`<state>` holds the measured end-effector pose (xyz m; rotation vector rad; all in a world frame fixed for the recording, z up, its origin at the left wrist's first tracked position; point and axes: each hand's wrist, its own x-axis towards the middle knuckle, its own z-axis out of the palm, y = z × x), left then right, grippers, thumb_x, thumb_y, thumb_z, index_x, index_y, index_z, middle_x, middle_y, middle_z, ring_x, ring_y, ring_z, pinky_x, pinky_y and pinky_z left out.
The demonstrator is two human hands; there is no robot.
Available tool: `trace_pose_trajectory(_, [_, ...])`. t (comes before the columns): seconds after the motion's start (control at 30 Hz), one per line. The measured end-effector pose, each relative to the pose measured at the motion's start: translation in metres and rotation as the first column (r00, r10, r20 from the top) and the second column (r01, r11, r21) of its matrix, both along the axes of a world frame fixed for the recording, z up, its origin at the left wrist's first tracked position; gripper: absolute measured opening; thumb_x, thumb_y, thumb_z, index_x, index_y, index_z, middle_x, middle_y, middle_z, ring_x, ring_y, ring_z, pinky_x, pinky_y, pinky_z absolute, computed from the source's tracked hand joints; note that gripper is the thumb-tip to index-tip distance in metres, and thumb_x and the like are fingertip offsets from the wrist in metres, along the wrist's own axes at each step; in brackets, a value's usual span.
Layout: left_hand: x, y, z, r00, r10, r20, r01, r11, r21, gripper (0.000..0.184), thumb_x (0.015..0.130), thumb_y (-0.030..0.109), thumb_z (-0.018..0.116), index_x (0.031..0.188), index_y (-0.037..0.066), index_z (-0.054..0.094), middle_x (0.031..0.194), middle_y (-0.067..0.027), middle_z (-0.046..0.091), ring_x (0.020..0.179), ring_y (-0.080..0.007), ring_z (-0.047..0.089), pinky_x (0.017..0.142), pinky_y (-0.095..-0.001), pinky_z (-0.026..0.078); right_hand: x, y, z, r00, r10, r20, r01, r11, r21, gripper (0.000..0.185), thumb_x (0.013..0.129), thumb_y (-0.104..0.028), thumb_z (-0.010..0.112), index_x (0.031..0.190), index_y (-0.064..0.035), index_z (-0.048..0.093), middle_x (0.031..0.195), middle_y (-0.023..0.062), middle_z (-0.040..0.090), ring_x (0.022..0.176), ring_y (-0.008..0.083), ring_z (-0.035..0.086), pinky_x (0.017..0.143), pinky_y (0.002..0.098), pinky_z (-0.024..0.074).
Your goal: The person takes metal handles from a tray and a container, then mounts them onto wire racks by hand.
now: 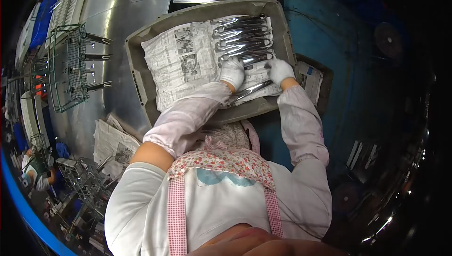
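Observation:
My left hand [232, 72], in a white glove, has its fingers curled on one end of a long shiny metal part [257, 59]. At the other end of that part, my right hand [281, 70], gloved too, grips with thumb and fingers. Beyond them lies a row of similar polished metal parts [242, 32], side by side on newspaper [176, 63]. One more shiny part [254, 89] rests slanted on the paper, nearer my body. All of these are inside a grey plastic bin [136, 84]. The exact kind of part cannot be made out.
Left of the bin is a metal tabletop [136, 1] with a green wire rack [70, 67] holding fork-ended metal pieces. Folded newspapers [113, 145] lie by my left elbow. A second bin [325, 86] sits lower on the right. Another person [40, 173] is at far left.

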<state>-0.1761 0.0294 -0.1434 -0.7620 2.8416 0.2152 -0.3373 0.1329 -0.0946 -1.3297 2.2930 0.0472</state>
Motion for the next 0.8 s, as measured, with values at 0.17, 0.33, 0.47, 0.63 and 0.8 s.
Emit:
trace_pose_trajectory(0.17, [-0.012, -0.002, -0.034, 0.985, 0.056, 0.162, -0.087, 0.978, 0.192, 0.021, 0.072, 0.019, 0.061, 0.089, 0.007, 0.066, 0.087, -0.0138, 0.066, 0.082, -0.0241, 0.065, 0.069, -0.0375, 0.051, 0.023, 0.035, -0.029, 0.904, 0.384, -0.186, -0.364, 0.922, 0.134, 0.018, 0.069, -0.019, 0.070, 0.083, -0.0084, 0.068, 0.089, 0.0137, 0.066, 0.087, 0.0301, 0.064, 0.077, 0.0392, 0.0511])
trace_pose_trajectory(0.33, [0.026, -0.009, 0.013, 0.940, 0.320, 0.121, -0.317, 0.679, 0.662, 0.030, 0.070, 0.013, 0.060, 0.097, 0.001, 0.065, 0.096, -0.0211, 0.064, 0.092, -0.0371, 0.063, 0.080, -0.0419, 0.051, 0.019, 0.045, -0.032, 0.867, 0.479, -0.137, -0.480, 0.877, 0.027, 0.009, 0.065, -0.009, 0.060, 0.073, -0.0099, 0.065, 0.078, 0.0115, 0.064, 0.078, 0.0274, 0.064, 0.068, 0.0392, 0.0499])
trace_pose_trajectory(0.47, [0.068, -0.007, 0.068, 0.914, 0.368, -0.169, -0.127, 0.657, 0.743, 0.041, 0.064, 0.020, 0.071, 0.099, 0.000, 0.063, 0.090, -0.0230, 0.065, 0.085, -0.0369, 0.064, 0.077, -0.0404, 0.051, 0.025, 0.025, 0.014, 0.872, 0.477, -0.112, -0.478, 0.878, 0.016, 0.010, 0.064, -0.007, 0.060, 0.072, -0.0095, 0.064, 0.076, 0.0117, 0.062, 0.077, 0.0295, 0.062, 0.069, 0.0400, 0.0491])
trace_pose_trajectory(0.63, [0.093, -0.018, 0.078, 0.926, 0.377, 0.009, -0.221, 0.524, 0.822, 0.059, 0.060, 0.031, 0.075, 0.109, 0.002, 0.061, 0.084, -0.0211, 0.067, 0.074, -0.0322, 0.065, 0.070, -0.0392, 0.052, 0.042, -0.023, 0.078, 0.829, 0.522, -0.201, -0.559, 0.771, -0.306, 0.013, 0.066, -0.008, 0.060, 0.079, -0.0073, 0.063, 0.079, 0.0122, 0.058, 0.082, 0.0303, 0.060, 0.073, 0.0416, 0.0472])
trace_pose_trajectory(0.8, [0.124, -0.037, 0.117, 0.874, 0.471, 0.123, -0.313, 0.350, 0.883, 0.042, 0.067, 0.025, 0.076, 0.097, -0.002, 0.064, 0.072, -0.0088, 0.065, 0.062, -0.0153, 0.059, 0.062, -0.0299, 0.050, 0.053, -0.052, 0.081, 0.883, 0.469, -0.002, -0.443, 0.832, -0.333, 0.038, 0.068, -0.014, 0.068, 0.104, -0.0083, 0.059, 0.098, 0.0150, 0.060, 0.091, 0.0330, 0.060, 0.080, 0.0410, 0.0483])
